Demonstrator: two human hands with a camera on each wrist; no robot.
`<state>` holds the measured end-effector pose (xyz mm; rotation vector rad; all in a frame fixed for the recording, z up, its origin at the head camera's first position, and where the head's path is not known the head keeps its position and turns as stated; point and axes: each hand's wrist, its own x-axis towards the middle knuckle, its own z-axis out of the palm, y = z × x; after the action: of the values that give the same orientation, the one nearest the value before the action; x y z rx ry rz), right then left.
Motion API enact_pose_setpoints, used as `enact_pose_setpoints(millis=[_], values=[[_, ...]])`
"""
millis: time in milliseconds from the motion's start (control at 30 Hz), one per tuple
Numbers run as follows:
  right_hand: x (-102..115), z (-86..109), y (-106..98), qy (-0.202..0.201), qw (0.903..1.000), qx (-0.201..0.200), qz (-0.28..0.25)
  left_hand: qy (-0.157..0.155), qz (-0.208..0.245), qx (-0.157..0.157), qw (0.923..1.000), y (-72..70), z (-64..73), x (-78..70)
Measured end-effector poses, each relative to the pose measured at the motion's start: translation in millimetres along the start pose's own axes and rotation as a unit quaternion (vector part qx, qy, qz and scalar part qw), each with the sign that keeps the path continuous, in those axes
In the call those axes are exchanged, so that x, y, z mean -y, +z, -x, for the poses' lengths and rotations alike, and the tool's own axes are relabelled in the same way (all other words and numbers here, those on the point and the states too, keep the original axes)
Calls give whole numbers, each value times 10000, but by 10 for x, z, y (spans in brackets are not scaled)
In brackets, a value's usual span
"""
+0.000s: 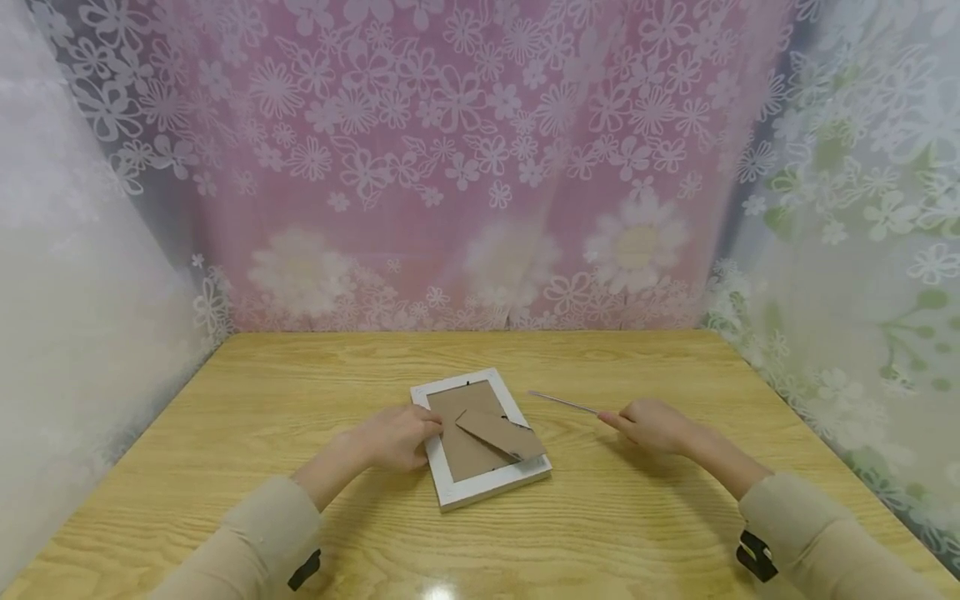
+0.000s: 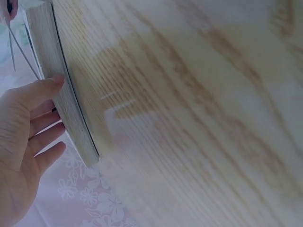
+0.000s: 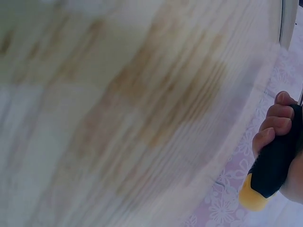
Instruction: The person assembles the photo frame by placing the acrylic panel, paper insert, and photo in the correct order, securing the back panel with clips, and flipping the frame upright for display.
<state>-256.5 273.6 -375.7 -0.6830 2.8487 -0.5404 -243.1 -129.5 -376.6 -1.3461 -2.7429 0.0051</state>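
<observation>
A white picture frame (image 1: 446, 471) lies face down on the table, its brown backing (image 1: 457, 450) upward. The brown stand flap (image 1: 498, 435) slants across the backing toward the lower right. My left hand (image 1: 397, 435) holds the frame's left side; in the left wrist view the thumb (image 2: 52, 85) lies against its outer edge. To the right of the frame, my right hand (image 1: 651, 423) grips a screwdriver (image 3: 274, 165) by its black and yellow handle. The screwdriver's thin metal shaft (image 1: 562, 402) points left toward the frame, apart from it. Its tip's shape is too small to tell.
The wood-grain table (image 1: 300, 375) spreads around both hands. A pink flowered curtain (image 1: 465, 167) hangs behind it, with pale flowered sheets at the left (image 1: 90, 275) and right (image 1: 862, 250). Dark wrist devices show under both sleeves.
</observation>
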Motion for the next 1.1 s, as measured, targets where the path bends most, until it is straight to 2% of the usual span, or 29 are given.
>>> enact_pose_setpoints(millis=[200,400,600,1100], values=[[-24,7,-50,231,9997,-40,-42,172,-214,-220,9994,-7,17,-3],[-45,29,-108,218,9996,-173,-56,279,-81,-336,9990,-3,30,-9],[-56,59,-153,246,9994,-227,-126,274,-12,-266,9993,9,20,-43],[-58,113,-134,135,9993,-349,-97,174,-71,-394,9990,37,-6,-147]])
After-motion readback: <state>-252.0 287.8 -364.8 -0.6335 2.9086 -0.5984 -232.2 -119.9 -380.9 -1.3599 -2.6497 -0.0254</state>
